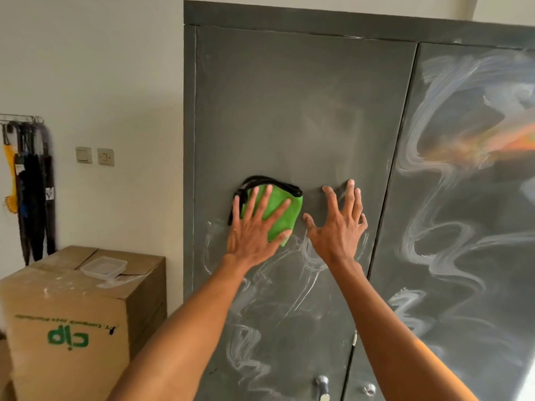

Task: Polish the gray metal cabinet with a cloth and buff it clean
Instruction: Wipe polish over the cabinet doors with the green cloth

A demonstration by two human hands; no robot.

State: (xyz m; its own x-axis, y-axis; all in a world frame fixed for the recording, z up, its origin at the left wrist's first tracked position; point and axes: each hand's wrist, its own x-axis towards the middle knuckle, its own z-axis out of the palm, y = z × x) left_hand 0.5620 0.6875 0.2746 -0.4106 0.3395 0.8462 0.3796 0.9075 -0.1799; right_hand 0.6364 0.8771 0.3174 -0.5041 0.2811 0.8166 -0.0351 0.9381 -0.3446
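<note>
A tall gray metal cabinet (289,96) with two doors fills the right of the view. A green cloth with a black edge (285,211) lies flat against its left door. My left hand (254,227) presses on the cloth with straight, spread fingers. To its right, my right hand (338,224) rests flat on the bare door, fingers spread. The upper part of the left door looks smooth. White polish smears cover its lower part (260,299) and most of the right door (451,169).
A cardboard box (72,328) stands left of the cabinet, with a clear plastic tub (103,266) on top. Dark items hang from a wall rack (29,183) at far left, next to two wall switches (95,155). Two metal door handles (322,384) sit low on the cabinet.
</note>
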